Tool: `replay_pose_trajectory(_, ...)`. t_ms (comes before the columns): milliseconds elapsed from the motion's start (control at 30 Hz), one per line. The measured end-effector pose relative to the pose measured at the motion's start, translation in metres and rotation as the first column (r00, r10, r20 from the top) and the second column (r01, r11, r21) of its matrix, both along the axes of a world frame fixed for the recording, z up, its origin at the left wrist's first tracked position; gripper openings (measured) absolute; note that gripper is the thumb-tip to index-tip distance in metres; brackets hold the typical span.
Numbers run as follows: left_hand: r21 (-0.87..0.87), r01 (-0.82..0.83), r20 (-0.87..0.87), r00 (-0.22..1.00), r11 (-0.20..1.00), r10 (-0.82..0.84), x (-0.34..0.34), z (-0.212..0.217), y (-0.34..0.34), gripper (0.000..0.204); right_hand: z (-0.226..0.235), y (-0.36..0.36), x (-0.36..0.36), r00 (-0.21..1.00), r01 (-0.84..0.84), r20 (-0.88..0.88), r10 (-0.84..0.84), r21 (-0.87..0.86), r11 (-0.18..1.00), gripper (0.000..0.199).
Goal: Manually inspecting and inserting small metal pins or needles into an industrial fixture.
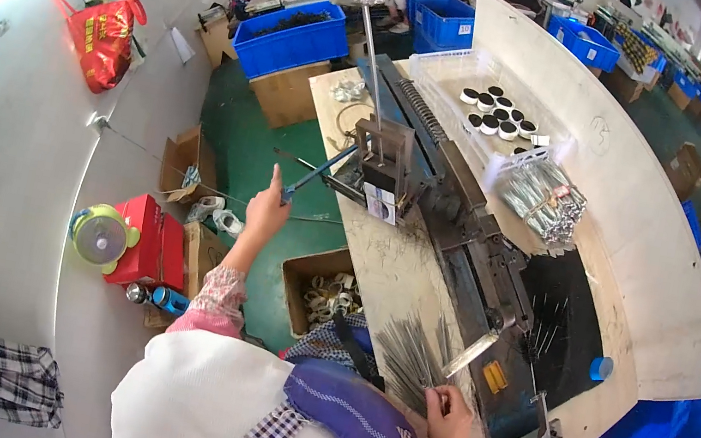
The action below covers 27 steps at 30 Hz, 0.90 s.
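Left hand (pixel 266 209) out at far left, fingers closed on blue lever handle (pixel 318 173) (machine's); right hand (pixel 448 421) near, fingers pinching thin metal rods (pixel 411 356) on desk (pixel 389 268).

One head-worn fisheye camera looks steeply down from above the person's shoulders, close over the wooden workbench (pixel 380 266); the dark machine (pixel 461 229) runs diagonally through centre frame, edges bending toward the rim.

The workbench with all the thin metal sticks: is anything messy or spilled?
A little: the thin rods lie fanned out loosely near the right hand, not bundled like the wrapped packs. Nothing looks broken.
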<state>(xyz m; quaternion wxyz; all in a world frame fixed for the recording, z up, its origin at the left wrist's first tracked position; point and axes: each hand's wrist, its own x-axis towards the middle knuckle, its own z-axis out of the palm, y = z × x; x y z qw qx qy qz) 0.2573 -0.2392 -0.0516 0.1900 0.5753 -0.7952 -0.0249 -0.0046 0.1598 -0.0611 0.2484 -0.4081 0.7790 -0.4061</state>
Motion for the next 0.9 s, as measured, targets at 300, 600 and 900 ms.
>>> replay_pose_trajectory(300, -0.2, 0.805, -0.375, 0.465, 0.559, -0.802, -0.116, 0.041, 0.159, 0.053, 0.069, 0.037, -0.002, 0.859, 0.212, -0.401, -0.318, -0.287, 0.934, 0.012)
replay_pose_trajectory(600, -0.465, 0.885, -0.493, -0.28, -0.022, -0.824, -0.17, 0.064, 0.234, 0.038, 0.023, 0.076, 0.015, 0.852, 0.021, -0.482, -0.206, -0.362, 0.932, 0.015)
replay_pose_trajectory(900, -0.254, 0.929, -0.533, -0.366, -0.269, -0.762, -0.184, 0.051, 0.234, 0.041, 0.062, 0.079, 0.009, 0.917, 0.023, -0.392, -0.072, -0.129, 0.991, 0.018)
